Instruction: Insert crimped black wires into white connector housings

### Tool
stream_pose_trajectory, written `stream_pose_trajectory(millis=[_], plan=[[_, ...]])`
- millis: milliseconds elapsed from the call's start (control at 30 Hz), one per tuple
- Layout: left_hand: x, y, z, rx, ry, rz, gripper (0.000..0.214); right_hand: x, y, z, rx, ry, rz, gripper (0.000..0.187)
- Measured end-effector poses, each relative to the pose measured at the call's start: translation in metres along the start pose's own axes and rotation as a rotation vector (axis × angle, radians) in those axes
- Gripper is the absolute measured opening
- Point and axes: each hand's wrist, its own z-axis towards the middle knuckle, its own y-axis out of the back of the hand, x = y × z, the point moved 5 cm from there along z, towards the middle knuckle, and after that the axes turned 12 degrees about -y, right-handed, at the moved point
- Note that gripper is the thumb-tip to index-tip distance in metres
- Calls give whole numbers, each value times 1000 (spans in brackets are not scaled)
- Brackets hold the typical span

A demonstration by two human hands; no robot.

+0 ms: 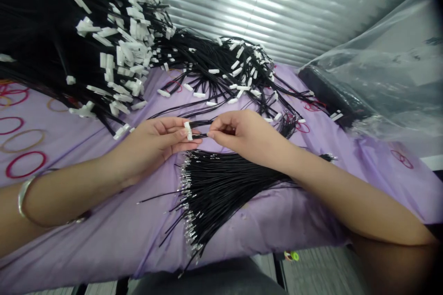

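Between the thumb and fingers of my left hand (162, 140) is a small white connector housing (188, 131). Thin black wires (200, 123) run out of its right side. My right hand (238, 131) pinches a black wire close to the housing, its thumb and forefinger pressed together. Just below both hands, a fanned bundle of loose black wires (228, 184) lies on the purple cloth, with bare metal terminals (188, 193) at its left ends.
A large heap of black cables with white connectors (128, 46) rises at the upper left; more connectored cables (238, 69) lie behind my hands. Rubber bands (26, 164) dot the purple cloth (114, 239). Clear plastic bagging (391, 73) stands at the right, before a corrugated wall (277, 4).
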Motion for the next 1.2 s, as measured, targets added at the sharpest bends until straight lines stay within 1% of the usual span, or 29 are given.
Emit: stream_pose_trajectory(millis=[100,300,400,500,600,700,767,867,967,1100,1200], plan=[[0,0,0,21,-4,12,4,-3,4,5,-84,7,6,9],[1,-1,0,11,6,36,6,-2,2,5,-191,21,-36,10],[3,-1,1,15,19,40,6,2,0,1,-250,39,-119,10],[3,0,1,-10,24,55,7,4,-2,-1,-301,57,-200,10],[2,0,1,-8,21,69,8,6,-2,-2,-308,75,-191,10],[4,1,1,13,33,87,10,6,-3,-2,-280,75,-168,10],[5,4,3,2,20,88,13,5,-4,-2,-267,82,-167,11],[7,8,5,-4,10,100,18,6,-5,-2,-288,116,-198,10],[9,9,6,18,15,120,18,5,-7,-2,-308,128,-242,7],[8,7,6,53,16,123,16,5,-11,-2,-290,123,-286,5],[7,6,6,69,29,122,16,7,-13,-3,-282,150,-301,5]])
